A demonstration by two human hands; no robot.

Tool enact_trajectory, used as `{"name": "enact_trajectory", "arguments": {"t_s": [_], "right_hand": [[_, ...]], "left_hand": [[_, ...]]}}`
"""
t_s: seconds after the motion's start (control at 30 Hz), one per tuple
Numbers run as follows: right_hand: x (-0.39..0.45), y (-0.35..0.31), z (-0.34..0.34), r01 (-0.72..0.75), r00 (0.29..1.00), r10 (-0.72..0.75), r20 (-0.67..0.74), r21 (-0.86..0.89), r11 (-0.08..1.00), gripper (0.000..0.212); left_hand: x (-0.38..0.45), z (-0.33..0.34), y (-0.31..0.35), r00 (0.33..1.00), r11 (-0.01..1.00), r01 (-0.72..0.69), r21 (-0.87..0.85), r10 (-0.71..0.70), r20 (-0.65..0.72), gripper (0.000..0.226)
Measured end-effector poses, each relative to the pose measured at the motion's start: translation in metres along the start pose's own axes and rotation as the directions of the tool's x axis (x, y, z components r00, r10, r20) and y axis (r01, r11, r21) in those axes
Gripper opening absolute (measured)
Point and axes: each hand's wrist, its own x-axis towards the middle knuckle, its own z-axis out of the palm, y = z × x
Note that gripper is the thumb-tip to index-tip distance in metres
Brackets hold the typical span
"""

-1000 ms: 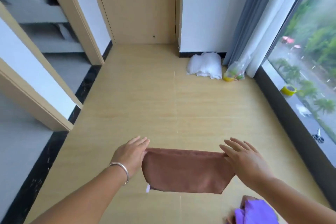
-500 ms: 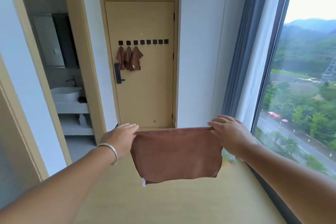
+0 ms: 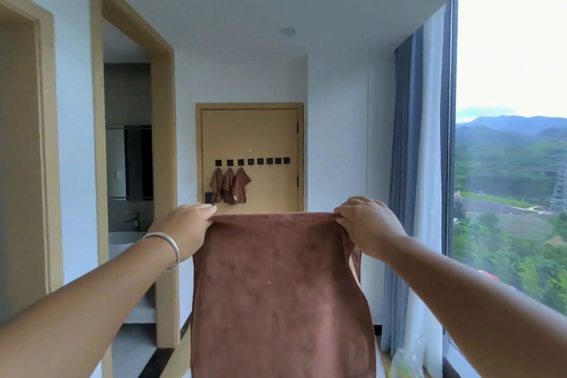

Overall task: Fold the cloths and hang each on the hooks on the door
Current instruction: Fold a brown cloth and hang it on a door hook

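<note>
2 hands, left hand [image 3: 187, 225] and right hand [image 3: 368, 224], pinch top corners of brown cloth [image 3: 280, 291], hanging at chest height, well short of door [image 3: 270, 132]. Keep edge taut; aim for 4th of 8 hooks [image 3: 251, 162].

**Cloth held up before the door**

The cloth [image 3: 280, 291] hangs between the left hand [image 3: 187, 228] and right hand [image 3: 368, 224], each at a top corner. Behind it stands the door [image 3: 270, 129], its row of hooks [image 3: 252, 161] bearing three hung cloths [image 3: 228, 186] at the left end. The window [image 3: 509, 147] lies to the right
</note>
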Motion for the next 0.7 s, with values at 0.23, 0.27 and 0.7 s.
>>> {"name": "enact_trajectory", "arguments": {"t_s": [0.23, 0.27, 0.7], "right_hand": [[0.029, -0.026, 0.007, 0.018, 0.999, -0.017, -0.047, 0.009, 1.000, 0.027], [0.032, -0.027, 0.012, 0.021, 0.999, -0.021, -0.049, 0.009, 1.000, 0.025], [0.142, 0.012, 0.118, 0.044, 0.999, -0.044, 0.007, 0.041, 0.998, 0.034]], "left_hand": [[0.007, -0.014, -0.033, 0.999, 0.998, 0.040, 0.046, -0.038, -0.028, 0.023], [0.010, -0.012, -0.037, 0.999, 0.998, 0.043, 0.045, -0.041, -0.034, 0.024], [0.097, 0.081, -0.059, 0.999, 0.992, 0.041, 0.116, -0.044, 0.023, 0.030]]}}
